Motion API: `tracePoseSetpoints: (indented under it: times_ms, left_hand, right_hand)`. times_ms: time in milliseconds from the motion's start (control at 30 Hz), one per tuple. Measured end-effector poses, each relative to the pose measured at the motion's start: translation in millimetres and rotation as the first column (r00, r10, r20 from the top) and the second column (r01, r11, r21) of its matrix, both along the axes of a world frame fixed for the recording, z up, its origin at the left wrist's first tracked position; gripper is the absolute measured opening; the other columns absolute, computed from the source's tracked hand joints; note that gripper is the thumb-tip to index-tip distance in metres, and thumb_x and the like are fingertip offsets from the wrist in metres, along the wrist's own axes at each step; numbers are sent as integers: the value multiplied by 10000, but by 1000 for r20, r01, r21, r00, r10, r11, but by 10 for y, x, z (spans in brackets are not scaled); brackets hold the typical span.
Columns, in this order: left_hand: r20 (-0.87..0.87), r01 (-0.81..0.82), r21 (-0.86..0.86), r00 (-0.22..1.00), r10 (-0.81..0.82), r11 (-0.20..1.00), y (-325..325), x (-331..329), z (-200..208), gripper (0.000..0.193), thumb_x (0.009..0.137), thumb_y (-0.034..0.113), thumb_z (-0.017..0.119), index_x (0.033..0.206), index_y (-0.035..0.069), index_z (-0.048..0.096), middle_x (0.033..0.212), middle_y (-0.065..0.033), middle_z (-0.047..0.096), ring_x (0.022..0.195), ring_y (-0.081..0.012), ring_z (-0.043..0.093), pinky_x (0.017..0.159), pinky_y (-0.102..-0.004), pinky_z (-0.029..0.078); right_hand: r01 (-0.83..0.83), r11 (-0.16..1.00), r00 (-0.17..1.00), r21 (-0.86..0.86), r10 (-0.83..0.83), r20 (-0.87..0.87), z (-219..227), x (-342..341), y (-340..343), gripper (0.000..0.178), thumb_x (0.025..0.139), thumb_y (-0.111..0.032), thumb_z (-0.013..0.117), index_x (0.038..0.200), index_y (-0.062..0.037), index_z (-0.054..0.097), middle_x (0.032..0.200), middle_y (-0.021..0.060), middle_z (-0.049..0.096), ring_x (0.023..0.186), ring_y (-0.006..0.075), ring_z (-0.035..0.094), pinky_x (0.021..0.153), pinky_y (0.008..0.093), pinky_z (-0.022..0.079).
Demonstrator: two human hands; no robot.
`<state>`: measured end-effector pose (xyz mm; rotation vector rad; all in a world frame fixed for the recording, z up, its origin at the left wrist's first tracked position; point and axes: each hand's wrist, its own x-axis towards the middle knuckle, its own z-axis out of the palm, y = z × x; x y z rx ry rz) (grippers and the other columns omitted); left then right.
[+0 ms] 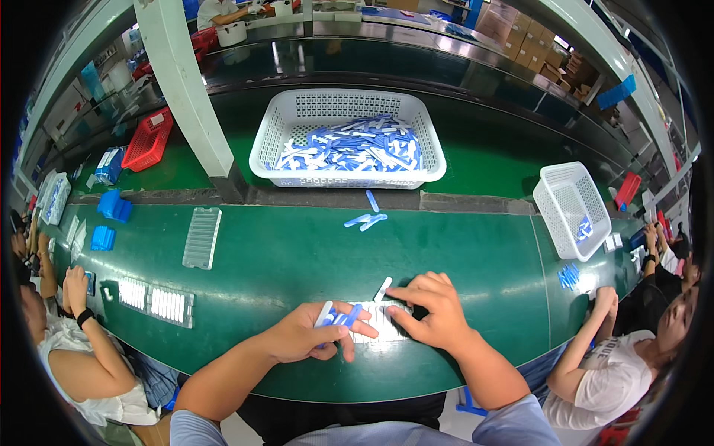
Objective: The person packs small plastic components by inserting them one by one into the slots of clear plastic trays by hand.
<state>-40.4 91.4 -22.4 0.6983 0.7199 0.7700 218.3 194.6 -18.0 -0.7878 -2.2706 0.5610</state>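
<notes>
My left hand [309, 334] holds a small bunch of blue and white plastic sticks [336, 317] just above the green bench. My right hand [435, 312] rests with its fingertips pressed on a clear ribbed tray [372, 331] that lies between both hands. One white stick [383, 288] lies on the bench right by my right fingers. A large white basket [428, 141] holding many blue and white sticks stands straight ahead. Three loose sticks [367, 218] lie in front of it.
An empty clear tray [202, 238] lies to the left. A filled tray [158, 301] sits before a person at left. A smaller white basket [554, 212] stands at right near another seated person. A red basket [149, 140] and a white pillar [186, 89] are at back left.
</notes>
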Motion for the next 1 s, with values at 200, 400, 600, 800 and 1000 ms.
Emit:
tracePoseSetpoints:
  times_ms: [200,400,600,800,1000]
  left_hand:
    - [-11,-40,-20,999,40,999,-3,2,21,477,1044,139,574,1464,-48,445,1351,-232,636,815,-145,678,508,-223,322]
    - [-12,-46,-11,999,46,999,13,13,12,456,1038,128,575,1449,-38,464,1350,-223,637,788,-132,653,511,-223,316]
    - [-12,-123,-15,992,123,992,31,-16,20,394,1005,31,549,1389,-42,502,1289,-231,655,767,-162,643,489,-224,299]
    - [28,-208,-24,978,208,978,16,-63,-20,348,990,-5,538,1337,-29,541,1247,-233,667,757,-181,646,475,-223,303]
    - [10,-230,-32,973,230,973,3,-71,-34,336,985,-18,545,1321,-24,551,1215,-227,694,711,-190,662,453,-229,272]
  right_hand:
    - [-142,990,979,22,137,148,-8,49,58,205,833,-282,799,991,-151,800,806,-3,570,776,204,538,724,354,366]
    - [-105,994,985,13,103,138,-81,32,154,220,883,-142,729,1097,-132,780,915,32,581,858,233,521,803,361,387]
    - [-75,997,980,-37,80,182,-71,94,227,169,885,-131,732,1050,-140,772,901,35,578,882,246,541,819,371,405]
    - [-50,999,989,-11,51,141,75,329,306,73,911,-139,709,910,-66,703,854,73,636,811,283,600,780,394,465]
    - [-298,926,924,-232,341,174,190,321,153,62,916,-118,674,927,-59,688,870,95,670,836,325,653,784,425,519]
